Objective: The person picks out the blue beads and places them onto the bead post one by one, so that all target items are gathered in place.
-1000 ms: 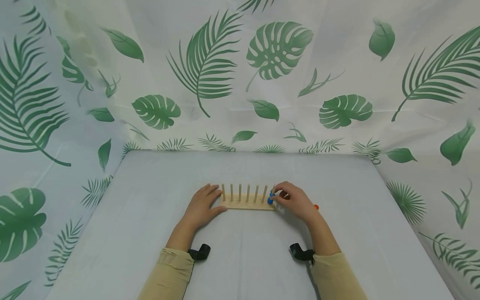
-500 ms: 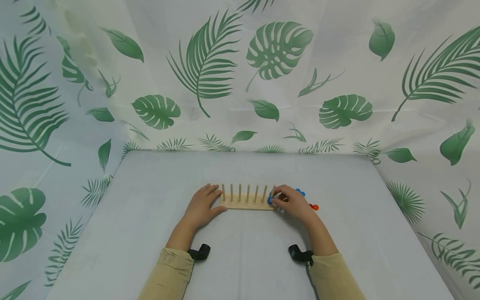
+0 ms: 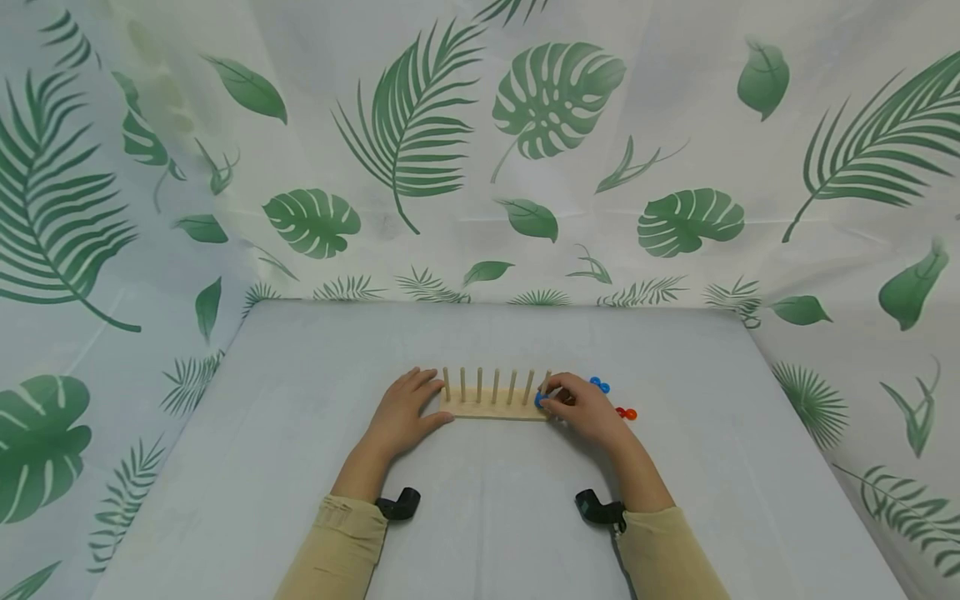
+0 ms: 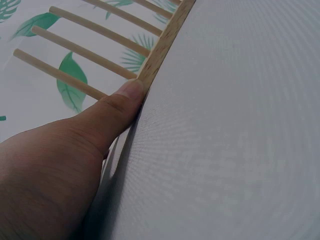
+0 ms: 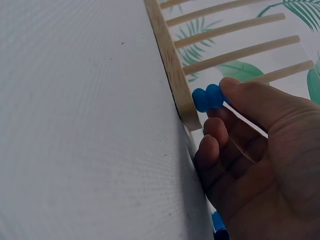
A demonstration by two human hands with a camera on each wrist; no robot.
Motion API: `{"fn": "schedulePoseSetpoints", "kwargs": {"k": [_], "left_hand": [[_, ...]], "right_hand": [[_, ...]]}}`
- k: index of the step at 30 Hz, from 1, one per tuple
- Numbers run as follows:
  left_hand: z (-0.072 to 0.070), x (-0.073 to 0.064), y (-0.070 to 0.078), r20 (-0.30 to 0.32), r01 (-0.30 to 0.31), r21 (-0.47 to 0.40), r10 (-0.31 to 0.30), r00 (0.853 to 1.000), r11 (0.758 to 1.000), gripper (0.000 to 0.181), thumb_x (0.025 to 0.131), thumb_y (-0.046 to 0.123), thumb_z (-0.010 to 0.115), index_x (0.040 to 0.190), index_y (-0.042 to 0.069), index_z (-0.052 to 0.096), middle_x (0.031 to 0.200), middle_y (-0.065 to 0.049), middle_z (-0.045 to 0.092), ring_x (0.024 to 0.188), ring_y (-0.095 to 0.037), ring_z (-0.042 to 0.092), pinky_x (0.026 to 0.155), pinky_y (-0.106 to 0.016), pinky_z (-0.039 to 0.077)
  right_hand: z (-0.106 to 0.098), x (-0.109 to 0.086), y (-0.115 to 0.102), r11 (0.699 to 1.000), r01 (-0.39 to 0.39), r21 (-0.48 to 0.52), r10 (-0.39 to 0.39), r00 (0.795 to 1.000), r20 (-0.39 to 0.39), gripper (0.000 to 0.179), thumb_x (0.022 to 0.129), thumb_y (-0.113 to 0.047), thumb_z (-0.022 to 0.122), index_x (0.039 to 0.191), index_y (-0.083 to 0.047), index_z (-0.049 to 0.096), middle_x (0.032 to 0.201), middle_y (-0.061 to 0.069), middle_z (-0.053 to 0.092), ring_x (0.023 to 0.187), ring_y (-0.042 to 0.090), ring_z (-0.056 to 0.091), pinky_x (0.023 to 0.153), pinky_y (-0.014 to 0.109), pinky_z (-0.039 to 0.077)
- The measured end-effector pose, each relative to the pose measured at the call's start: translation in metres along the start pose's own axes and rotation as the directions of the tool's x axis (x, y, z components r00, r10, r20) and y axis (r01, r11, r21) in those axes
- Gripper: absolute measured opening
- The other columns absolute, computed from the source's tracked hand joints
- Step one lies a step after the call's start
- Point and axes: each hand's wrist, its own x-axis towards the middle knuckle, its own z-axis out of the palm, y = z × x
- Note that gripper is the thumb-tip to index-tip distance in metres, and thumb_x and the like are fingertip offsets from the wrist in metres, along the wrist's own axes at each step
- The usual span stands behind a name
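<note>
A wooden peg board (image 3: 491, 409) with a row of upright pegs lies on the table. My left hand (image 3: 405, 412) holds its left end, thumb against the front edge in the left wrist view; the other fingers are hidden there. At the right end, my right hand (image 3: 588, 408) pinches a blue bead on the last peg (image 5: 285, 71) between thumb and a finger. Blue beads (image 5: 206, 99) sit low on that peg, in a stack against the board; the thumb partly covers the topmost. The other pegs in the head view carry no beads.
Loose blue beads (image 3: 600, 384) lie behind and right of my right hand. Beside its wrist are red and orange beads (image 3: 630, 414). A pale cloth covers the table (image 3: 480, 517), and a leaf-printed curtain (image 3: 450, 250) rises at its back.
My right hand has moved slightly down along the last peg, with the blue bead lower on it. The loose blue beads have come into view beside it. The left hand stays put.
</note>
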Motion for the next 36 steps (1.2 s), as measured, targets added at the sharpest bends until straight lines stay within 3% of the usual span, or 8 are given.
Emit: {"fn": "schedulePoseSetpoints", "kwargs": {"k": [17,36], "left_hand": [[0.0001,0.0003,-0.0013,0.011,0.002,-0.004,-0.002,1.000,1.000,0.068,0.089,0.057,0.064,0.142,0.016,0.054,0.154,-0.005,0.044,0.149,-0.032,0.030,0.124,-0.050,0.024],[-0.0006,0.0005,-0.0018,0.014,-0.004,-0.001,0.004,1.000,1.000,0.067,0.090,0.057,0.063,0.142,0.016,0.054,0.154,-0.006,0.044,0.149,-0.033,0.030,0.124,-0.051,0.024]], "right_hand": [[0.0026,-0.0016,0.0043,0.999,-0.042,0.000,0.042,0.999,-0.006,0.023,0.091,-0.030,0.073,0.111,-0.023,0.064,0.094,-0.002,0.068,0.082,0.012,0.062,0.070,0.029,0.052],[0.0045,-0.0011,0.0045,0.999,-0.026,0.023,0.026,1.000,0.002,0.024,0.092,-0.028,0.072,0.113,-0.021,0.064,0.096,-0.001,0.068,0.083,0.013,0.062,0.069,0.028,0.053]]}}
